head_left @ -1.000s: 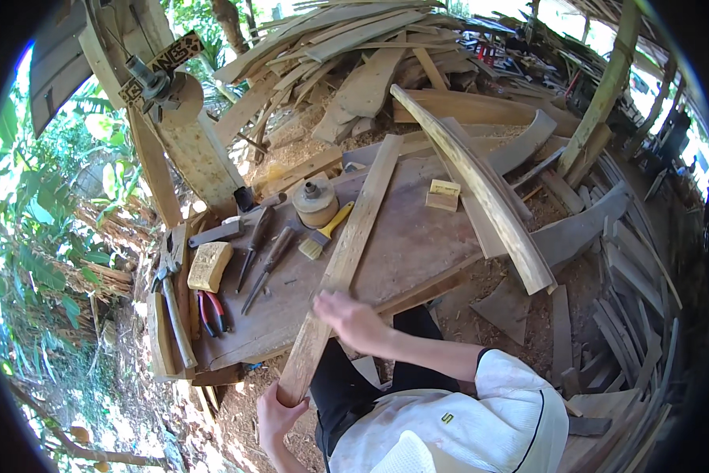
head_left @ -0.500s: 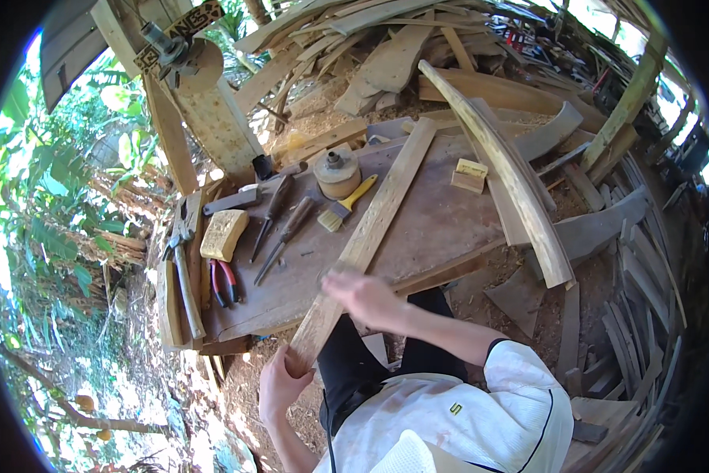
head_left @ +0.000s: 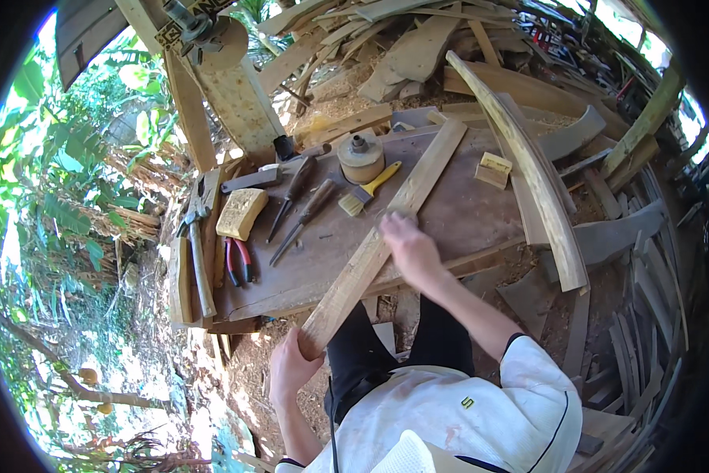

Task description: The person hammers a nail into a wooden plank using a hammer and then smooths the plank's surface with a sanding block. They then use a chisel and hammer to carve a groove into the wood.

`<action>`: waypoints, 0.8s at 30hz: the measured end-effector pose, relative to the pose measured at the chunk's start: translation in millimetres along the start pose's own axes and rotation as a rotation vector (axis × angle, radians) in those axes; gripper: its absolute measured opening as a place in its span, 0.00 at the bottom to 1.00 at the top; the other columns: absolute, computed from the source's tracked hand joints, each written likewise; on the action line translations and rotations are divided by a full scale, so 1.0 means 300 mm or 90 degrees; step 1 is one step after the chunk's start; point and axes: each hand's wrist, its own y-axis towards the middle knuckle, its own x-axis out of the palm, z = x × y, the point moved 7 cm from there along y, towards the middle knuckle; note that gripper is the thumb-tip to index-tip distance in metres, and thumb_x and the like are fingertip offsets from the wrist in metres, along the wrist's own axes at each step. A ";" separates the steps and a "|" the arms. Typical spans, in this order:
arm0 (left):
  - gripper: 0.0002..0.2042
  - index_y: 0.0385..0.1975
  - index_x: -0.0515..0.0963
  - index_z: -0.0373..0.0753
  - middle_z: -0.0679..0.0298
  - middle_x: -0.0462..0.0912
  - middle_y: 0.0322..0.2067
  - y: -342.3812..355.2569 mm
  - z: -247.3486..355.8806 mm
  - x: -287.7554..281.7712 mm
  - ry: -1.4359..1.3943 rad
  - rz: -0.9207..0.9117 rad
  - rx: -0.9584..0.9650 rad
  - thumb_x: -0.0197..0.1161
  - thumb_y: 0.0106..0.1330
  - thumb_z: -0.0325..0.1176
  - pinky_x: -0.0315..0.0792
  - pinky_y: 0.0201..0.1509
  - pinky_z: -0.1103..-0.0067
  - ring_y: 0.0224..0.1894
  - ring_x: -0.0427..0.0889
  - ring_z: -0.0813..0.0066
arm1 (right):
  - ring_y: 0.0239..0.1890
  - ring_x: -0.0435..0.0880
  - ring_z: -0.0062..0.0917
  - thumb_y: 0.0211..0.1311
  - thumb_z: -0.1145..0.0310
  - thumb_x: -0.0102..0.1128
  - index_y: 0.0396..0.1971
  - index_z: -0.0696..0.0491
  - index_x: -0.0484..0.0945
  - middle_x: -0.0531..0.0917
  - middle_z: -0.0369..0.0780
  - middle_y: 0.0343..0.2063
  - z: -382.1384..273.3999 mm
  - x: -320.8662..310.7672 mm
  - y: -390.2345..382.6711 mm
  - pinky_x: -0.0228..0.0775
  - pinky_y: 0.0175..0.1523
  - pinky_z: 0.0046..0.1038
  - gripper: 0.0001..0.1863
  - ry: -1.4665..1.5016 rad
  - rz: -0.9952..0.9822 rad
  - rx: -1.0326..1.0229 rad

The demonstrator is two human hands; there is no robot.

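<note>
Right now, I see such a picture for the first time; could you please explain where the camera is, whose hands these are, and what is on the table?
No machine here: a person works with two bare hands. The camera is worn on the head and looks down; its wide lens bends straight edges. The left hand grips the near end of a long board, which slants across the table. The right hand is further up the board; something small there is too blurred to name. Left of the board lie, among others, a paintbrush, two tools with wooden handles, red-handled pliers, a yellow block and a hammer.
</note>
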 end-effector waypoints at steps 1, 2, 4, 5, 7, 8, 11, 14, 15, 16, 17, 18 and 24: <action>0.31 0.51 0.77 0.34 0.48 0.86 0.41 0.004 0.002 0.008 0.000 0.044 0.024 0.81 0.47 0.37 0.79 0.52 0.61 0.47 0.85 0.46 | 0.62 0.82 0.41 0.64 0.79 0.57 0.55 0.60 0.80 0.83 0.49 0.57 -0.087 0.005 -0.007 0.82 0.61 0.35 0.19 0.068 -0.051 -0.028; 0.31 0.52 0.76 0.34 0.48 0.86 0.40 0.003 -0.010 0.023 -0.007 0.027 0.021 0.81 0.47 0.37 0.79 0.52 0.61 0.47 0.85 0.46 | 0.63 0.82 0.41 0.63 0.80 0.57 0.56 0.61 0.80 0.83 0.49 0.58 -0.172 0.015 -0.038 0.82 0.62 0.35 0.20 0.136 -0.102 -0.047; 0.31 0.52 0.76 0.34 0.48 0.87 0.40 0.027 -0.017 0.022 -0.015 -0.005 0.034 0.81 0.47 0.37 0.79 0.52 0.61 0.47 0.85 0.46 | 0.58 0.85 0.40 0.63 0.80 0.56 0.54 0.60 0.81 0.85 0.48 0.54 -0.179 0.003 -0.047 0.83 0.59 0.36 0.19 0.149 -0.027 -0.111; 0.31 0.52 0.76 0.34 0.48 0.87 0.40 0.012 -0.037 0.008 -0.010 -0.015 0.017 0.81 0.47 0.36 0.79 0.52 0.60 0.47 0.85 0.45 | 0.59 0.84 0.40 0.65 0.79 0.56 0.53 0.59 0.82 0.85 0.48 0.55 -0.123 0.008 -0.023 0.82 0.59 0.37 0.18 0.165 -0.065 -0.066; 0.31 0.53 0.76 0.34 0.48 0.86 0.39 -0.025 -0.065 -0.020 -0.001 -0.037 -0.012 0.80 0.47 0.36 0.79 0.51 0.60 0.47 0.85 0.45 | 0.60 0.84 0.39 0.66 0.78 0.56 0.53 0.57 0.83 0.85 0.48 0.55 0.040 0.007 0.025 0.82 0.59 0.38 0.17 0.140 -0.093 0.078; 0.31 0.52 0.76 0.34 0.48 0.86 0.40 -0.027 -0.066 -0.022 0.012 -0.039 -0.019 0.80 0.47 0.36 0.79 0.51 0.60 0.47 0.85 0.45 | 0.60 0.83 0.40 0.66 0.78 0.55 0.53 0.59 0.83 0.85 0.48 0.56 0.075 -0.048 0.047 0.81 0.60 0.39 0.17 0.063 0.041 0.036; 0.30 0.51 0.76 0.34 0.48 0.86 0.40 -0.014 -0.045 -0.010 0.028 -0.013 -0.015 0.79 0.47 0.35 0.79 0.51 0.60 0.46 0.86 0.45 | 0.61 0.83 0.42 0.65 0.79 0.56 0.54 0.61 0.82 0.85 0.50 0.56 -0.081 0.006 -0.012 0.81 0.61 0.38 0.18 0.095 -0.009 -0.003; 0.29 0.50 0.76 0.35 0.47 0.86 0.40 0.001 0.003 -0.012 0.028 0.023 0.024 0.79 0.46 0.34 0.79 0.50 0.60 0.46 0.85 0.45 | 0.58 0.84 0.42 0.63 0.79 0.58 0.52 0.61 0.82 0.85 0.50 0.55 -0.178 0.011 -0.041 0.82 0.58 0.39 0.17 0.165 -0.015 -0.105; 0.29 0.50 0.76 0.35 0.47 0.86 0.40 -0.018 -0.017 -0.019 0.030 0.019 0.016 0.79 0.46 0.34 0.79 0.50 0.60 0.46 0.85 0.45 | 0.58 0.85 0.42 0.63 0.79 0.58 0.51 0.61 0.82 0.85 0.50 0.55 -0.106 0.006 -0.018 0.82 0.57 0.39 0.16 0.180 -0.038 -0.065; 0.29 0.50 0.76 0.35 0.47 0.86 0.40 -0.035 -0.032 -0.024 0.031 0.012 0.010 0.78 0.46 0.34 0.79 0.50 0.60 0.46 0.85 0.44 | 0.58 0.85 0.42 0.63 0.79 0.58 0.50 0.61 0.82 0.85 0.50 0.55 -0.053 0.006 -0.003 0.83 0.56 0.39 0.16 0.194 -0.061 -0.022; 0.29 0.50 0.75 0.35 0.47 0.86 0.40 -0.046 -0.054 -0.030 0.019 -0.008 -0.018 0.78 0.46 0.34 0.79 0.50 0.60 0.46 0.85 0.44 | 0.58 0.85 0.43 0.64 0.79 0.58 0.51 0.61 0.82 0.84 0.50 0.55 -0.027 0.004 0.006 0.83 0.56 0.39 0.16 0.159 -0.046 0.007; 0.29 0.50 0.75 0.35 0.47 0.86 0.39 -0.058 -0.075 -0.037 0.006 -0.027 -0.046 0.78 0.46 0.34 0.79 0.49 0.60 0.46 0.85 0.43 | 0.58 0.85 0.43 0.64 0.79 0.57 0.51 0.62 0.82 0.84 0.51 0.55 -0.004 0.002 0.015 0.83 0.56 0.38 0.16 0.125 -0.031 0.036; 0.28 0.46 0.76 0.34 0.47 0.85 0.37 0.002 -0.024 -0.009 0.018 0.009 0.010 0.79 0.43 0.32 0.78 0.49 0.60 0.44 0.85 0.44 | 0.61 0.83 0.41 0.67 0.78 0.56 0.49 0.62 0.83 0.84 0.51 0.56 -0.186 0.029 -0.051 0.78 0.65 0.39 0.14 0.214 -0.047 -0.115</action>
